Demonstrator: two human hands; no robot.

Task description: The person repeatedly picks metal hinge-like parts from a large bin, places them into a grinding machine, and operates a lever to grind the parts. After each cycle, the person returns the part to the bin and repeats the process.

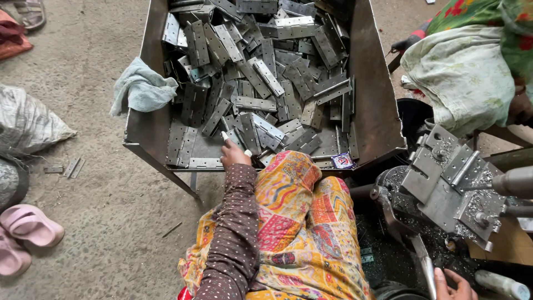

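A large metal tray (150, 128) in front of me holds a heap of several grey metal hinges (261, 72). My left hand (233, 153), in a brown dotted sleeve, reaches into the tray's near edge and touches a hinge (247, 136) lying there; its fingertips look taped white. My right hand (452, 284) sits at the bottom right, gripping the metal lever handle (425, 266) of a machine. On that machine's grey fixture (444, 183) an opened hinge (463, 166) is clamped. My lap is covered by a bright patterned cloth.
A pale blue rag (141, 89) hangs over the tray's left wall. Another person in green floral clothing (472, 61) sits at the upper right. Pink sandals (25, 228) and a grey sack (28, 122) lie on the concrete floor at left, with loose hinges (72, 166) nearby.
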